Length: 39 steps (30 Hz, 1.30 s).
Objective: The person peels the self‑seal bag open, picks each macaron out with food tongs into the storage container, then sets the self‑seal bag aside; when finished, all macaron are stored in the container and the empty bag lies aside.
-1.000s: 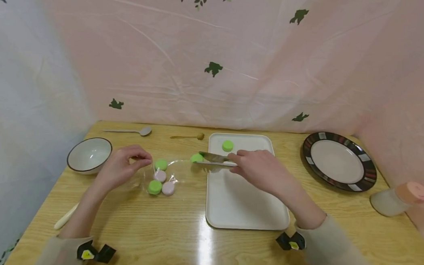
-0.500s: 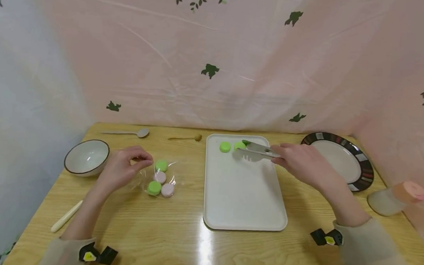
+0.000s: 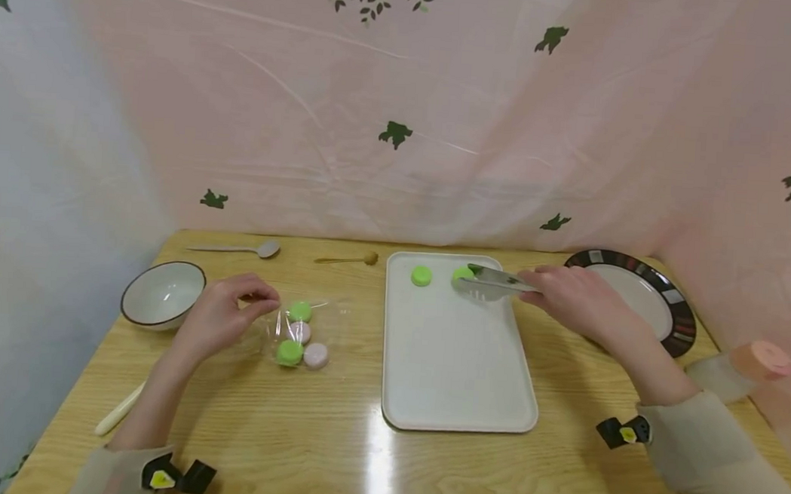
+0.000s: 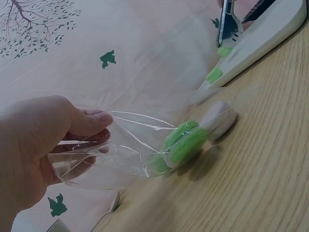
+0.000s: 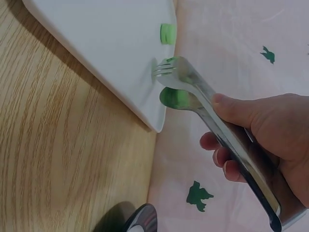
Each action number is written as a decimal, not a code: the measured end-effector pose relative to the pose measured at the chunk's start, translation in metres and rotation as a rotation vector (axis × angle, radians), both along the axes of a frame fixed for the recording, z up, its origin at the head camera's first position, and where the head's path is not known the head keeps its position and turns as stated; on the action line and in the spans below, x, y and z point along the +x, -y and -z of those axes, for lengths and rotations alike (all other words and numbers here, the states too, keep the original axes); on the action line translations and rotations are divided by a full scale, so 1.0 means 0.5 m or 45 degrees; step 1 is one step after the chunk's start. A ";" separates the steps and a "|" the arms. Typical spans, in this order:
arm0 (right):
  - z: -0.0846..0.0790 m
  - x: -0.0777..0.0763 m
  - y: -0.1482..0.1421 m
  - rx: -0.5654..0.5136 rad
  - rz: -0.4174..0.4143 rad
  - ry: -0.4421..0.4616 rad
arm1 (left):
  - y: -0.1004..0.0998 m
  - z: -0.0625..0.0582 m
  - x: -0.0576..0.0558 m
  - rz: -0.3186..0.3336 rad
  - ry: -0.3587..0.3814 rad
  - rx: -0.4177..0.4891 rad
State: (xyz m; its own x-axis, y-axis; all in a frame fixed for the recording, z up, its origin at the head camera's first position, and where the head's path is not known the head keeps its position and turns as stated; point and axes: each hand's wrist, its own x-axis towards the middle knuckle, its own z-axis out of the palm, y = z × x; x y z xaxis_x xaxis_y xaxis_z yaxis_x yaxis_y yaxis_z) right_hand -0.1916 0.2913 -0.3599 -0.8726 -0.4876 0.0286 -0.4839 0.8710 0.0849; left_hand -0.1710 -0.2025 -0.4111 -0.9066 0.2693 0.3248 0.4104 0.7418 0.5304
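My left hand (image 3: 224,316) pinches the edge of a clear plastic bag (image 4: 120,162) between thumb and fingers. Several green and pale pink macarons lie in the bag; a green macaron (image 3: 290,352) and a pale pink macaron (image 3: 316,355) show at its near end. In my right hand (image 5: 270,123) are metal tongs (image 5: 212,106) with one fork-shaped and one spoon-shaped end. Their tips are at a green macaron (image 3: 463,273) at the far end of the white tray (image 3: 460,357), partly hidden by the fork end. Another green macaron (image 3: 422,276) sits to its left on the tray.
A bowl (image 3: 164,294) stands left of my left hand, with a cream-coloured handle (image 3: 119,411) nearer me. A grey spoon (image 3: 268,249) and a small gold spoon (image 3: 370,258) lie at the back. A dark-rimmed plate (image 3: 683,325) and a peach-lidded jar (image 3: 717,376) are at right.
My right hand has carried a green macaron in the tongs from beside the bag to the tray's far end, then slightly right. My left hand has stayed at the bag.
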 end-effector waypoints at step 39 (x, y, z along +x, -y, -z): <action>0.001 -0.038 0.006 0.069 -0.041 0.032 | 0.006 -0.005 0.003 0.004 0.048 -0.025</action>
State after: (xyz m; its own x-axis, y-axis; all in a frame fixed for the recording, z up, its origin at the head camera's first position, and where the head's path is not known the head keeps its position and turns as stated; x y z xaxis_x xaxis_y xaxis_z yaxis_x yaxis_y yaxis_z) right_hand -0.2108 0.2884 -0.3606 -0.8567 -0.5154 -0.0202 -0.5140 0.8496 0.1187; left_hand -0.1696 -0.2055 -0.4084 -0.9172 0.2783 0.2849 0.3928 0.7507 0.5312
